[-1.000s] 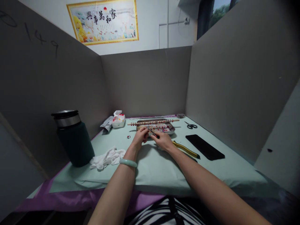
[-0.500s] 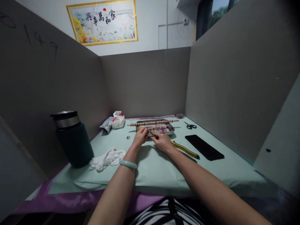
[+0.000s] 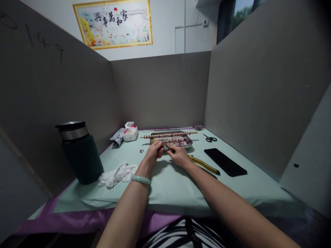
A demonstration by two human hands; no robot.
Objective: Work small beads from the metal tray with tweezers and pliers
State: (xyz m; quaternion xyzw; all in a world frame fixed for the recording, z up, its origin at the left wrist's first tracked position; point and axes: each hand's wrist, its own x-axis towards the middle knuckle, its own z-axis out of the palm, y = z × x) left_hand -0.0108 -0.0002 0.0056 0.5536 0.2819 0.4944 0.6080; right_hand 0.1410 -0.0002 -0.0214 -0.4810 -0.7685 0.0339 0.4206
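Observation:
My right hand (image 3: pixel 179 155) is closed around slim pointed tweezers (image 3: pixel 167 147), whose metal tip reaches over to my left fingertips. Closed in a pinch at that tip, my left hand (image 3: pixel 156 151) has something too small to make out. Both hands are at the near edge of a metal tray (image 3: pixel 190 146) that holds many small clear, gold and red beads (image 3: pixel 178 141). Across the tray lies a wooden stick (image 3: pixel 168 135) strung with small red beaded pieces. A small ring-like beaded piece (image 3: pixel 141 151) rests on the cloth left of my left hand.
Yellow-handled pliers (image 3: pixel 205 165) lie beside my right wrist, with a black phone (image 3: pixel 224 162) and scissors (image 3: pixel 210 138) further right. On the left are a dark green bottle (image 3: pixel 82 158), crumpled white gloves (image 3: pixel 117 175) and a white box (image 3: pixel 130 133). Grey partitions (image 3: pixel 160 93) enclose the table.
My left hand has turned slightly, and its lower fingers show more below the pinch. The right hand and its tweezers stay nearly in place.

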